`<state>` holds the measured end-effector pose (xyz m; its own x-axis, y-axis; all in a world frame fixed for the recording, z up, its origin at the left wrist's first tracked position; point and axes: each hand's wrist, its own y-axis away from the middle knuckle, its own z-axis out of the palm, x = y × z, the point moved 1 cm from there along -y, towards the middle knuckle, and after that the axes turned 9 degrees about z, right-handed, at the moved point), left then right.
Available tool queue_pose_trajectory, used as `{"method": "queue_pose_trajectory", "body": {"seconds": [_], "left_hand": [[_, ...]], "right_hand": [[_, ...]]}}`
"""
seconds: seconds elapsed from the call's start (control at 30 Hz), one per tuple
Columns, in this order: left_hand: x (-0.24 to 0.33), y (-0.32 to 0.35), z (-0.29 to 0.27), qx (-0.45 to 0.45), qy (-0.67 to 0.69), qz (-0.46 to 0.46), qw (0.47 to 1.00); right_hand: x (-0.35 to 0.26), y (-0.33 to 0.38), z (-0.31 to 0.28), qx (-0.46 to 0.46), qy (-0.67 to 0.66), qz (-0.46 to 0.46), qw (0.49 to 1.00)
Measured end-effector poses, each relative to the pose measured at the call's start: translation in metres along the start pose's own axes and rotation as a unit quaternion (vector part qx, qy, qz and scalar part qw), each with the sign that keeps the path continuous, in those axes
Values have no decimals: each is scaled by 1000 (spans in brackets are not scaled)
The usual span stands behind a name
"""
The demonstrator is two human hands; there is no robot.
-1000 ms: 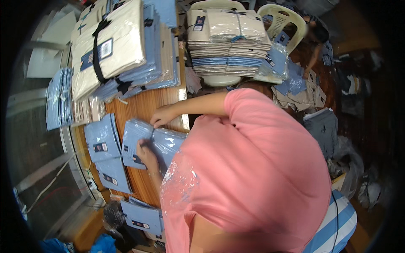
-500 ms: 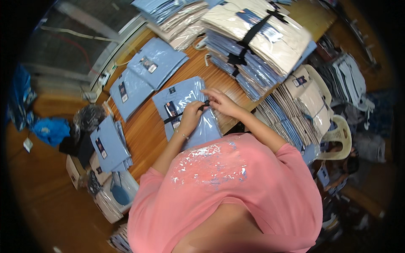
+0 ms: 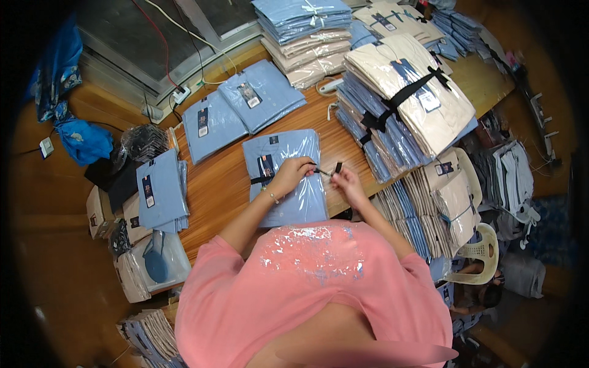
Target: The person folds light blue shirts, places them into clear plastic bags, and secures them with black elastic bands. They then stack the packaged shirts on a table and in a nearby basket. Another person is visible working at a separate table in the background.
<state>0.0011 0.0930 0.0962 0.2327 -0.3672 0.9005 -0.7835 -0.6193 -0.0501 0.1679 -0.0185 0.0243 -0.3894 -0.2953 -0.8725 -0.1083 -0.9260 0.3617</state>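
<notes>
In front of me lies a packet of blue folded garments (image 3: 288, 146) in clear plastic, a dark printed tag on its left part. A black fabric strap (image 3: 256, 180) crosses it. My left hand (image 3: 293, 176) is closed over the packet's right part, pinching the strap. Just beyond the packet's right edge, my right hand (image 3: 348, 186) is closed on the strap's other end, whose black tip sticks up above the fingers. A short length of strap spans the gap between both hands.
Two flat blue packets (image 3: 216, 119) lie at the table's far left. A tall strapped stack of cream and blue packets (image 3: 423, 92) stands at right, another stack (image 3: 304, 43) behind. More packets (image 3: 161, 193) sit left; a plastic chair (image 3: 481, 254) holds bundles at right.
My right hand has drawn away to the right from my left hand, with the strap end in it. The head view has shifted, so the whole scene appears moved.
</notes>
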Motion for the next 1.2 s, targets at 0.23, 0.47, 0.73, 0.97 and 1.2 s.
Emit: {"method": "queue_pose_trajectory", "body": {"seconds": [0.23,0.47,0.73,0.97,1.2], "left_hand": [[-17,-12,2,-18,77,-68,995],[-21,-11,2,-88,17,0,996],[17,-12,0,-36,-282,247,926],[0,-5,5,40,-309,280,908],[-9,1,7,78,-253,258,929]], "right_hand": [[-48,39,32,-62,440,-355,822],[-19,26,10,-60,419,-331,843],[-10,-40,32,-24,194,-103,975],[-21,-49,31,-48,105,20,993],[-30,-47,30,-36,101,33,994]]}}
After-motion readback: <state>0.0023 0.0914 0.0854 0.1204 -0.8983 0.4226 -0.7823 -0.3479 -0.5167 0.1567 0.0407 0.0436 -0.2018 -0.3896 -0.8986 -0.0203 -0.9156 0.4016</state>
